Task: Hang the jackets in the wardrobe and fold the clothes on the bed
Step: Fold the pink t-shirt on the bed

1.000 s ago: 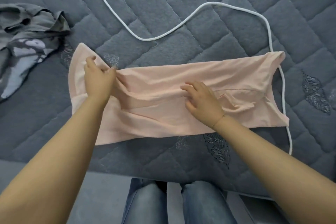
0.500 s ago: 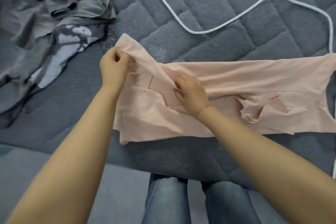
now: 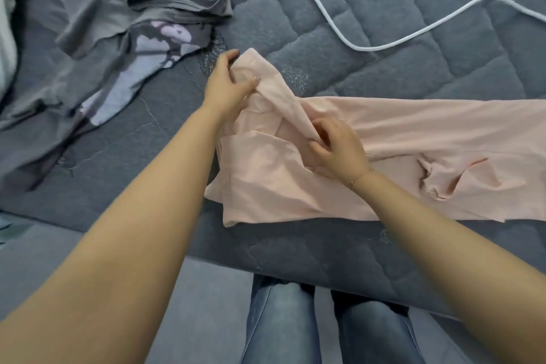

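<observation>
The pink top [image 3: 399, 139] lies flat across the middle right of the frame on the grey bed [image 3: 384, 23], likely so its end can be folded. The left hand [image 3: 227, 89] pinches its raised corner; the right hand [image 3: 336, 148] curls around the ridge, probably to set the fold. A crumpled grey shirt [image 3: 118, 23] waits upper left, a white cord [image 3: 384, 46] upper right.

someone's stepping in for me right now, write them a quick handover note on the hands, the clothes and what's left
Left hand pinches the raised upper-left corner of the pale pink cotton garment.
Right hand pinches the same fold lower down.
The pink garment lies lengthwise on the grey quilted bed cover, only partly folded.
The crumpled grey printed T-shirt lies unfolded to the left.
A white cable loops behind.
Left: finish this fold, then the grey shirt. No jackets or wardrobe in view.
</observation>
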{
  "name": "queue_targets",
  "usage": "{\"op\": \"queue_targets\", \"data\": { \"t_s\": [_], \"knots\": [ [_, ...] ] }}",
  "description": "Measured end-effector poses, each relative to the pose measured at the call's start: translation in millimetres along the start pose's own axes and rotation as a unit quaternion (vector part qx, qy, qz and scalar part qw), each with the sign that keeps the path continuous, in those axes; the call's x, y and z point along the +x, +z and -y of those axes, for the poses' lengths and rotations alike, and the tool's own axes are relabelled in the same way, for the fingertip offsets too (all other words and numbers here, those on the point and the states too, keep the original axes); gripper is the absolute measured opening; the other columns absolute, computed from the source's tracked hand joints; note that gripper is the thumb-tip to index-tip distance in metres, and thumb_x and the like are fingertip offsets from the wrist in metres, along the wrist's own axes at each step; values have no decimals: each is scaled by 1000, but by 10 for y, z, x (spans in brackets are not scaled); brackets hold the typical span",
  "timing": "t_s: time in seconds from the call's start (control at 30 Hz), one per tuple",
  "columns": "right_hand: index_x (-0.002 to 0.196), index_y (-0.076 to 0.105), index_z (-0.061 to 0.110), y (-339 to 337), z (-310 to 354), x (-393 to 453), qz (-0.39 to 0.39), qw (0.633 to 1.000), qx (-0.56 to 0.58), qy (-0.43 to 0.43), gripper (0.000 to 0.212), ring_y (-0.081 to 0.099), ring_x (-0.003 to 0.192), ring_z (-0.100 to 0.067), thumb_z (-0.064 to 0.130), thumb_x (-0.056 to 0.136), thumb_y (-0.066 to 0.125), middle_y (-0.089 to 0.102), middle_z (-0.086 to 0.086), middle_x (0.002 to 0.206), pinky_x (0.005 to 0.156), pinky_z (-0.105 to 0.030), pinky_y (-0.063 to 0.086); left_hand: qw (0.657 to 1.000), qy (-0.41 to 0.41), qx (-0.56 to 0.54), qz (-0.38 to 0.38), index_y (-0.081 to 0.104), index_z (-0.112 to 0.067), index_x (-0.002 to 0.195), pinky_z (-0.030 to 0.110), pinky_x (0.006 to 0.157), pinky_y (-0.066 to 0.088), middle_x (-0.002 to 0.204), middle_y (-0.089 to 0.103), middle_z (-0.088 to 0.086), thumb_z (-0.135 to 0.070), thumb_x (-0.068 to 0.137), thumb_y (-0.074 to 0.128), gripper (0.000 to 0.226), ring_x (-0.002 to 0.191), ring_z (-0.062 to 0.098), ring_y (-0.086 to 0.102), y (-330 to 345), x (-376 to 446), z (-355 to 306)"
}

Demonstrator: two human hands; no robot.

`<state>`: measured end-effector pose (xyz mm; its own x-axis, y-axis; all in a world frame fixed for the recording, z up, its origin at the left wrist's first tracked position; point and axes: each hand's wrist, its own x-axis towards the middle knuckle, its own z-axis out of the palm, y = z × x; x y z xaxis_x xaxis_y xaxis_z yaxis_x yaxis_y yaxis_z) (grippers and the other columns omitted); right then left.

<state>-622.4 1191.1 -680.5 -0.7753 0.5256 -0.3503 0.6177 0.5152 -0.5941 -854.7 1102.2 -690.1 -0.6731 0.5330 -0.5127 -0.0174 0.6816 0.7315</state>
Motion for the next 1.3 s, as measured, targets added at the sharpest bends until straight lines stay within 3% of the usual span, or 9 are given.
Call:
{"op": "queue_targets", "data": {
  "t_s": [0.17, 0.3, 0.47, 0.53, 0.67, 0.8, 0.93, 1.07, 1.3],
  "knots": [
    [97, 65, 1, 1, 98, 5, -71, 993, 93, 8, 19, 48, 79, -21, -5, 82, 56, 59, -12, 89, 67, -28, 31, 992, 47, -48, 103, 63, -12, 103, 22, 63, 44, 82, 56, 0, -9, 92, 65, 11, 69, 9, 51, -260, -119, -123],
    [92, 64, -2, -26, 159, -228, -133, 986, 62, -79, 19, 51, 77, -27, 0, 78, 51, 56, -12, 88, 66, -31, 39, 988, 114, -17, 105, 64, -14, 97, 25, 85, 46, 97, 60, 3, 6, 83, 68, 25, 90, 11, 57, -642, -587, 15],
    [93, 71, 4, 125, 96, -450, -3, 994, -56, -92, 17, 59, 86, -37, -3, 79, 64, 64, -14, 93, 72, -44, 46, 930, 140, 239, 243, 78, -8, 94, 28, 102, 41, 116, 66, 11, 8, 69, 79, 29, 109, 26, 60, -877, -1110, 444],
    [96, 71, 5, 145, 85, -492, 10, 995, -57, -84, 19, 59, 92, -37, -1, 80, 63, 65, -12, 100, 77, -45, 45, 939, 109, 256, 200, 78, -15, 94, 39, 103, 42, 121, 64, 4, 1, 71, 65, 30, 116, 27, 57, -863, -1173, 565],
    [107, 69, 6, 121, 96, -535, -34, 994, -52, -87, 28, 57, 106, -37, 3, 79, 65, 62, -14, 119, 87, -47, 46, 989, 112, 97, -21, 65, -25, 104, 20, 94, 44, 102, 54, -18, -6, 80, 61, 31, 101, 10, 55, -692, -952, 477],
    [137, 54, 14, 201, 40, -598, 37, 990, -96, -100, 50, 37, 139, -32, 23, 89, 65, 36, -12, 153, 109, -47, 30, 966, 101, 222, 83, 61, -25, 121, 39, 106, 33, 118, 54, -6, -35, 88, 69, 36, 119, 21, 43, -425, -569, 339],
    [154, 21, 23, 341, -35, -656, 110, 978, -159, -74, 66, 1, 151, -21, 36, 97, 52, 4, -2, 163, 121, -47, 3, 925, 94, 339, 145, 54, -20, 81, 36, 81, 33, 80, 54, -4, -39, 94, 60, 23, 98, 29, 53, -373, -376, 288],
    [155, 14, 21, 402, -1, -690, 106, 983, -133, -64, 66, -2, 151, -19, 29, 99, 49, 0, 0, 163, 121, -44, -1, 938, 62, 332, 79, 58, -21, 93, 35, 68, 34, 92, 62, 4, -34, 93, 61, 14, 85, 27, 52, -519, -307, 313],
    [146, 40, 12, 106, -25, -876, 59, 994, 92, 6, 52, 28, 143, -19, 6, 95, 51, 36, -4, 153, 117, -27, 19, 907, 115, 396, -81, 55, -13, 126, 43, 94, 32, 130, 47, 14, -4, 82, 55, 46, 117, 35, 43, -142, -747, 78]
  ]
}}
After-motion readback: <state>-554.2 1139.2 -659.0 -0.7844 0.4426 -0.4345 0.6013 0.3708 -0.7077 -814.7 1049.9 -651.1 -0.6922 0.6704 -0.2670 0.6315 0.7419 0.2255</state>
